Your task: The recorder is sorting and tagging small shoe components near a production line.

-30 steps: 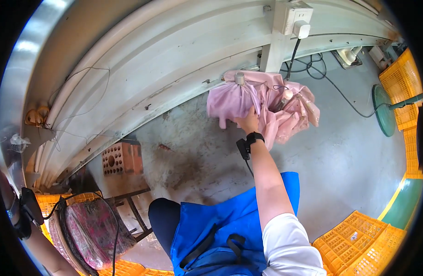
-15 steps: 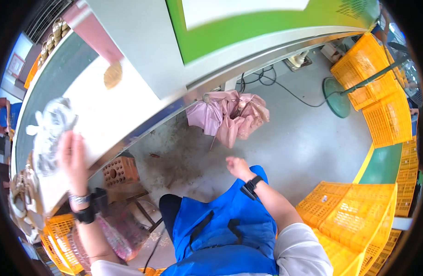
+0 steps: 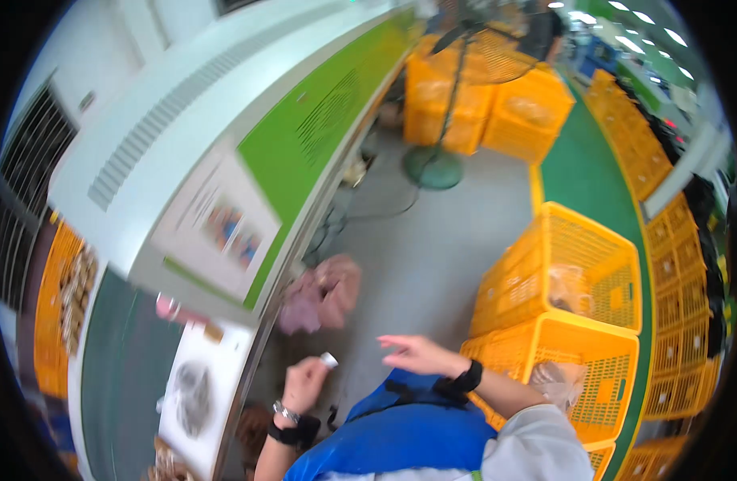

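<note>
My left hand [image 3: 303, 385] is closed in a pinch in front of my blue apron [image 3: 396, 437]. A small white piece [image 3: 328, 360], perhaps paper or a label, sticks out from its fingertips. To the right of it, my right hand [image 3: 417, 353] hangs in the air with its fingers stretched out and nothing in them. A grey bundle in clear plastic [image 3: 194, 397] lies on the white table top [image 3: 218, 370] to the left, apart from both hands. What is inside the bundle is blurred.
Two large yellow crates [image 3: 557, 321] with plastic bags inside stand close on my right. A long machine with a green panel [image 3: 320, 132] runs along the left. Pink cloth or bags [image 3: 324, 293] lie below it. A green fan base [image 3: 433, 167] and its cable stand farther off.
My view has swung right toward the yellow crates. My left hand has left the plastic bundle on the table and now pinches a small white piece. The right hand's fingers have stretched out.
</note>
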{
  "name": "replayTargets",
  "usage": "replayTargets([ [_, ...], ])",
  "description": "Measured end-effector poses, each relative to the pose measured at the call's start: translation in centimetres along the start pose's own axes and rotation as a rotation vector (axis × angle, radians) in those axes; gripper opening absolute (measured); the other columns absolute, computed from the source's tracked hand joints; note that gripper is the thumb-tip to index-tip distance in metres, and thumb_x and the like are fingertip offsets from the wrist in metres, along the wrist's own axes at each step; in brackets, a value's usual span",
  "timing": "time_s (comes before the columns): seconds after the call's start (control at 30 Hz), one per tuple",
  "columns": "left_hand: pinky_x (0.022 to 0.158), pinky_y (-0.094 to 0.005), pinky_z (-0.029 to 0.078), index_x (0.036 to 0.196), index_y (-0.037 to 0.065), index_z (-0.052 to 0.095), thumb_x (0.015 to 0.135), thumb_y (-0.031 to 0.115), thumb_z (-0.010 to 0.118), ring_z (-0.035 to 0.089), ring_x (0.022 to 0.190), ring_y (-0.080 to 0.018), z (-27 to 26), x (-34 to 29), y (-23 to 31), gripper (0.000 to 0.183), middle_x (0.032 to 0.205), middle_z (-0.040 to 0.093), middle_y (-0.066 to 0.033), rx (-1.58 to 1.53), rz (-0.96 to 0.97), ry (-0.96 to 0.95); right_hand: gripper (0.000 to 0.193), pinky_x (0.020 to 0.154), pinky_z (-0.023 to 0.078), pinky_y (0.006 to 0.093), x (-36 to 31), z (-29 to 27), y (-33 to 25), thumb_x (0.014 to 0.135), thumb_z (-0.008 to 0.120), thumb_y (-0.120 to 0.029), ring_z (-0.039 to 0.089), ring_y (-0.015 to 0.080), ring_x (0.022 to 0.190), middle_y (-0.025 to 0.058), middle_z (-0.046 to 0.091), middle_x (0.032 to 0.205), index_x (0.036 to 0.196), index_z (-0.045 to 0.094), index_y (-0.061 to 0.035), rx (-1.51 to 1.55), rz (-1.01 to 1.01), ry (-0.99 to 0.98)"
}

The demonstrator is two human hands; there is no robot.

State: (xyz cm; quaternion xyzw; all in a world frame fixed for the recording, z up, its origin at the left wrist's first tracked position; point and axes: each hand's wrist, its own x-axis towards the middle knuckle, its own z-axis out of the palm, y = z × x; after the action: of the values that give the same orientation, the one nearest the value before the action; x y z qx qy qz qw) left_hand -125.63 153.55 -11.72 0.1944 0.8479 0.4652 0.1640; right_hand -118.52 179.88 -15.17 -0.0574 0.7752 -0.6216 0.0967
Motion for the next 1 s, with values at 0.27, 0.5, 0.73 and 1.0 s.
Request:
replayTargets([
  [0.27,0.047,-0.0247,0.037,0.08,0.0,0.059,0.087,0.014,0.051,0.046,0.052,-0.0083,8.7,7.2,13.4,0.018,0.058,0.052,-0.0026,-0.028,0.471,-0.514,0.027,0.067,0.046,0.0231,-6.7,-6.3,-7.1,0.083,0.06,-0.016,0.057,0.0095,0.074,0.005,0.063,0.083,0.106,0.059,-0.001,0.147,-0.045,0.323],
  [0.5,0.05,-0.0277,0.042,0.087,0.0,0.062,0.085,0.017,0.056,0.053,0.053,-0.0148,12.9,10.6,17.9,0.018,0.06,0.056,-0.0108,-0.026,0.512,-0.679,0.017,0.062,0.045,0.0198,-10.5,-9.6,-5.4,0.084,0.057,-0.008,0.055,0.0059,0.069,0.0018,0.062,0.078,0.098,0.061,0.0002,0.322,-0.028,0.569],
  [0.73,0.051,-0.0247,0.042,0.089,0.001,0.063,0.082,0.015,0.061,0.052,0.054,-0.0101,15.9,15.7,18.3,0.016,0.063,0.058,-0.006,0.041,0.672,-0.828,0.013,0.057,0.044,0.02,-10.3,-10.6,-4.6,0.082,0.06,-0.009,0.053,0.0052,0.063,0.0011,0.061,0.07,0.09,0.063,0.0001,0.23,0.045,0.837],
  [1.0,0.048,-0.0276,0.042,0.088,0.003,0.063,0.084,0.016,0.056,0.053,0.049,-0.0186,16.2,24.4,19.2,0.016,0.062,0.058,-0.0119,-0.033,0.837,-1.067,0.013,0.058,0.044,0.0213,-4.8,-11.4,-5.3,0.08,0.062,-0.009,0.055,0.0069,0.064,0.0041,0.062,0.073,0.087,0.064,0.0012,0.114,0.219,1.175],
])
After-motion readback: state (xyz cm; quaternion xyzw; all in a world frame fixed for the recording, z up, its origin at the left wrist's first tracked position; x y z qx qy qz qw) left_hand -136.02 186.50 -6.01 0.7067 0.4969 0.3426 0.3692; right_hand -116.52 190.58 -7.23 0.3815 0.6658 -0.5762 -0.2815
